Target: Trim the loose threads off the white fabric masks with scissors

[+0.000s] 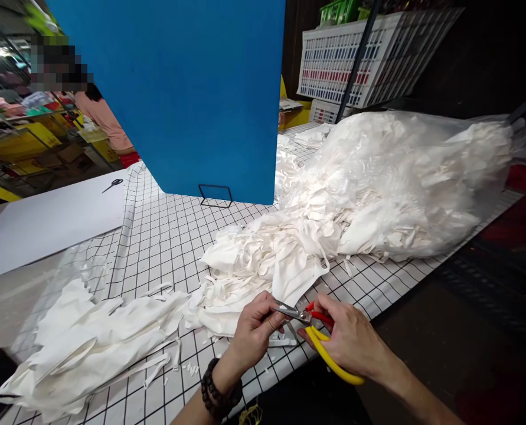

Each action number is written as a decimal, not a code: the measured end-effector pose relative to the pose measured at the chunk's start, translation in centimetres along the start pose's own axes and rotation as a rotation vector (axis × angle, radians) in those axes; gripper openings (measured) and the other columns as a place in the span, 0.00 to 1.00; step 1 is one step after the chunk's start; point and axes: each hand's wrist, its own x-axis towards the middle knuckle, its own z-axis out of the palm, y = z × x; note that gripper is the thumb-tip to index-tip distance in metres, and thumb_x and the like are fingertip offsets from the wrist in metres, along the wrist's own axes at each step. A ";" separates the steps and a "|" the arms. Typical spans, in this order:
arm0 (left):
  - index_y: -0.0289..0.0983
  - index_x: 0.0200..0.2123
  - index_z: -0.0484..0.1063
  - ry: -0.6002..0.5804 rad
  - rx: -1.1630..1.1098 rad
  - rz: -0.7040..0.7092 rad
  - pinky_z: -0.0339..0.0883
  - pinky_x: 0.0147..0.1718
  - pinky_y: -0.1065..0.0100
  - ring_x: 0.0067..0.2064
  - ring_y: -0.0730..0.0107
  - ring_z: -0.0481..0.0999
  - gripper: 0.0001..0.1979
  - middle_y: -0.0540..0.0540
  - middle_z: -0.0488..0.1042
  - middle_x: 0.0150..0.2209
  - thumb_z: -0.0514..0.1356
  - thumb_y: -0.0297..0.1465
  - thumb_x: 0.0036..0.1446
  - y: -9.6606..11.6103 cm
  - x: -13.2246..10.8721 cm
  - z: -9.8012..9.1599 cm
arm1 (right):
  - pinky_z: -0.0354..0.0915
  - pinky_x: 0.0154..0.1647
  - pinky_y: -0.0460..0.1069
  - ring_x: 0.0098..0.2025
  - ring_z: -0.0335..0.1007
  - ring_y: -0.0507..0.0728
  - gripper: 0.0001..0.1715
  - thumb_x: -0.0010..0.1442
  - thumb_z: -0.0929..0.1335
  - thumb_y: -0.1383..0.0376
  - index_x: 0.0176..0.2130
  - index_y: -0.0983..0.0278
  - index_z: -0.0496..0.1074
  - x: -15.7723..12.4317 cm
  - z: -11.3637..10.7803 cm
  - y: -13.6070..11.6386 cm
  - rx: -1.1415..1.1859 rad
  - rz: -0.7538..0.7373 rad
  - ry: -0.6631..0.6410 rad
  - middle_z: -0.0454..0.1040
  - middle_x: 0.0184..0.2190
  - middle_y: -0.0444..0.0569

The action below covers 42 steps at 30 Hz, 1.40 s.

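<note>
Scissors [336,363] with one red and one yellow handle are gripped in my right hand [353,339], blades pointing left. The blade tips lie right by the fingers of my left hand [254,330], which pinch the edge of a white fabric piece [296,277] with thin straps. Exactly where the blades meet the cloth is hidden by the fingers. Behind my hands lies a heap of similar white fabric pieces [254,248]. More white pieces [90,348] are spread at the left, with small white scraps [192,369] between them and my wrist.
A tall blue board [192,106] stands on the grid-patterned cloth [165,236]. A large clear plastic bag [404,171] full of white pieces fills the right. Dark scissors [112,185] lie on a white sheet [68,212]. White crates [355,65] and a person [105,121] are behind.
</note>
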 end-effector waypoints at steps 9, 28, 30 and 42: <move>0.34 0.33 0.79 -0.014 -0.033 -0.024 0.70 0.28 0.71 0.31 0.72 0.70 0.11 0.46 0.67 0.33 0.61 0.35 0.60 0.4 0.1 -0.2 | 0.52 0.25 0.47 0.23 0.61 0.53 0.17 0.55 0.68 0.54 0.28 0.59 0.58 0.1 0.1 0.2 -0.023 -0.025 0.006 0.67 0.20 0.40; 0.35 0.33 0.80 -0.053 0.004 -0.054 0.69 0.30 0.70 0.31 0.72 0.70 0.10 0.46 0.66 0.33 0.61 0.35 0.60 0.6 -0.3 -0.9 | 0.50 0.24 0.47 0.20 0.57 0.51 0.19 0.53 0.68 0.54 0.26 0.59 0.55 0.5 0.4 0.2 -0.027 -0.070 -0.008 0.64 0.18 0.38; 0.35 0.33 0.80 -0.054 -0.028 -0.068 0.70 0.30 0.70 0.31 0.72 0.70 0.11 0.46 0.66 0.33 0.62 0.35 0.59 0.5 -0.3 -0.9 | 0.51 0.24 0.46 0.20 0.56 0.51 0.18 0.53 0.69 0.55 0.26 0.59 0.55 0.5 0.6 0.3 -0.002 -0.090 0.010 0.63 0.18 0.38; 0.33 0.31 0.78 -0.032 -0.158 -0.077 0.68 0.32 0.69 0.30 0.73 0.72 0.11 0.47 0.66 0.33 0.62 0.36 0.59 0.4 -0.1 -0.8 | 0.60 0.24 0.45 0.24 0.61 0.50 0.20 0.53 0.72 0.55 0.32 0.59 0.58 0.8 1.4 5.1 0.643 0.087 0.152 0.64 0.24 0.38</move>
